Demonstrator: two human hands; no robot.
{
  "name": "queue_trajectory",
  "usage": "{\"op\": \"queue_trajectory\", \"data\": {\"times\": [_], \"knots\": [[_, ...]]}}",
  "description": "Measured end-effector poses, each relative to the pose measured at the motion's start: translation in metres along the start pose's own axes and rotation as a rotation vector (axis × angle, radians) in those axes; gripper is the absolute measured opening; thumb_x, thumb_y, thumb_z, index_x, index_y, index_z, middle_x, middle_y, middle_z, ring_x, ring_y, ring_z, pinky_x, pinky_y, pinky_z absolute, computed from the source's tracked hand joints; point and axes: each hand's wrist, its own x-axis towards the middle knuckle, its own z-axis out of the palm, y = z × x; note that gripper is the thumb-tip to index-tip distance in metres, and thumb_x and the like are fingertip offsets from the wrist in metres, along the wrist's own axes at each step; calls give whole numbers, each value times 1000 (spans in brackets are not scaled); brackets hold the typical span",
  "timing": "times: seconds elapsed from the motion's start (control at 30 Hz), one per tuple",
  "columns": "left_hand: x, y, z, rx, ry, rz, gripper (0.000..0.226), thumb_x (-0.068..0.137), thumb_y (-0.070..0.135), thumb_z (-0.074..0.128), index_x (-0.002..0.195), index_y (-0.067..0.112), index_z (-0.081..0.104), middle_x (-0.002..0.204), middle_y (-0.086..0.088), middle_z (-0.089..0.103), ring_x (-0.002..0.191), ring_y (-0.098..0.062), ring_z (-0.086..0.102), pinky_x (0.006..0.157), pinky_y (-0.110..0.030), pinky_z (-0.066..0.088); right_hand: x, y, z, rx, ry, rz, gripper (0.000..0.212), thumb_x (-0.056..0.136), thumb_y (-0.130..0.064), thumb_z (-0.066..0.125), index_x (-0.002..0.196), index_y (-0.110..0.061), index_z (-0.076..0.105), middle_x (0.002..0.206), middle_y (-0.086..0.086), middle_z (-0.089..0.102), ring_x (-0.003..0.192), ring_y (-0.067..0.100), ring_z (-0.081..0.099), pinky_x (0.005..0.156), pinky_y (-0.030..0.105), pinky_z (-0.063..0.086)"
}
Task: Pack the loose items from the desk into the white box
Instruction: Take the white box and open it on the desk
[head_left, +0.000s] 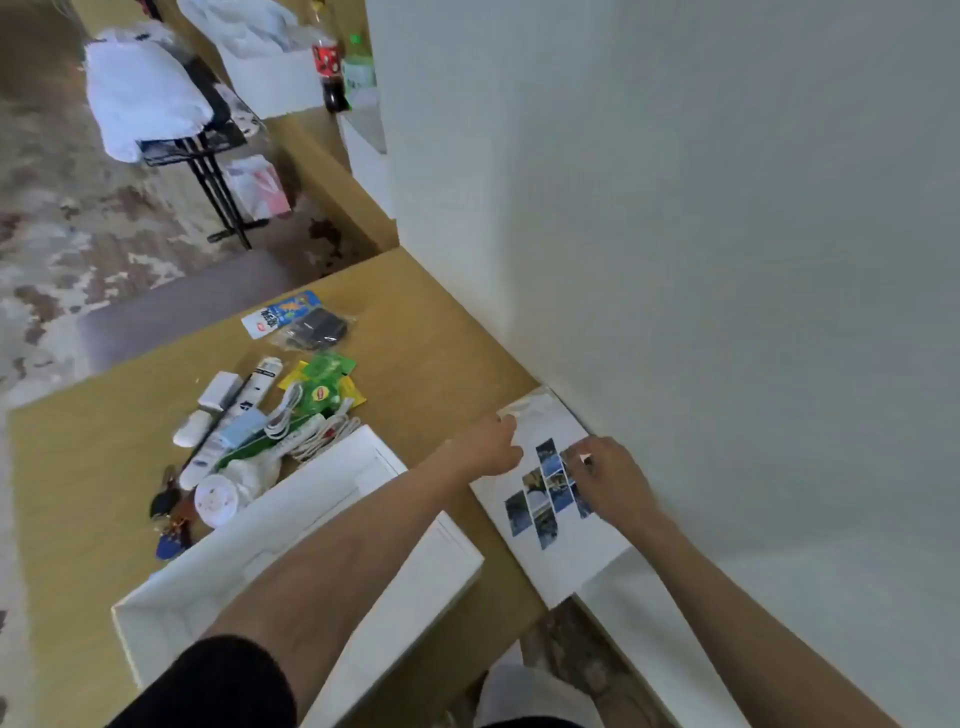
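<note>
An open white box (171, 613) lies on the wooden desk (415, 332), under my left forearm. Right of it, against the wall, lies a flat white packet with photo tiles printed on it (566, 561), in clear wrap. My left hand (488, 447) grips its far left edge. My right hand (613, 478) pinches its right edge by the wall. A heap of loose items sits left of the box: a white tube (257, 387), green and yellow tea sachets (324, 387), coiled white cables (317, 434), a round white lid (215, 500), keys (169, 525).
A bagged dark item with a blue card (306, 325) lies farther back on the desk. The white wall (727, 260) runs along the desk's right side. Beyond the desk stand a black rack with white bags (150, 104) and bottles (332, 67) on patterned floor.
</note>
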Motion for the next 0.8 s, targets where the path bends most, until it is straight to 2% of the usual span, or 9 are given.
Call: {"op": "queue_trajectory", "data": {"times": [0.1,0.2,0.27,0.33,0.43,0.57,0.63,0.73,0.8], "knots": [[23,-4,18,78,-121,-59,71,92,43,49,147,8,21,153,-18,23,139,-35,28,110,-44,31,-13,30,11,-146,-44,20,32,93,-28,54,119,-12,60,122,10,58,112,29,55,89,34,45],[39,-14,32,74,-122,-184,99,83,55,61,149,7,7,157,-20,8,144,-39,13,114,-53,22,-27,59,30,-309,-264,139,76,89,-59,50,151,-24,22,159,14,16,145,34,17,113,49,24],[49,-16,37,81,-117,-230,108,78,58,65,150,6,3,157,-19,8,144,-39,12,113,-54,21,-27,72,37,-364,-374,182,92,82,-75,42,153,-32,2,161,12,-12,146,38,-10,113,61,5],[57,-18,40,57,-85,-267,111,73,58,71,148,4,10,154,-21,17,141,-39,20,111,-52,28,-27,78,44,-360,-401,168,97,77,-84,32,152,-36,-6,158,11,-23,144,40,-19,110,66,-4],[70,-21,36,-33,34,-341,97,69,51,77,140,5,29,143,-18,36,128,-35,40,102,-45,43,-31,87,49,-366,-354,147,96,74,-87,23,151,-38,-8,158,12,-25,145,41,-15,110,68,-5],[87,-34,10,-264,-101,-337,52,74,46,75,110,13,57,111,-10,63,93,-23,59,78,-34,49,-27,94,47,-347,-391,139,95,73,-88,26,149,-44,-11,158,10,-26,145,40,-15,107,71,-4],[88,-33,-2,-331,-150,-276,36,81,44,70,102,16,60,101,-8,66,82,-19,60,72,-32,49,-22,96,43,-294,-439,155,96,72,-88,34,146,-49,-13,158,7,-28,144,38,-18,106,72,-3],[83,-21,-17,-291,-149,-146,23,92,42,56,98,20,57,95,-3,63,86,-22,61,81,-38,51,-21,99,39,-211,-431,161,97,68,-89,40,145,-55,-9,158,-1,-27,145,33,-18,108,71,2],[73,-8,-26,-227,-95,-58,20,95,42,49,90,23,54,88,-2,60,80,-20,58,72,-33,49,-23,100,36,-160,-404,164,99,66,-90,43,146,-54,-3,159,-5,-24,146,30,-16,110,68,7]]}}
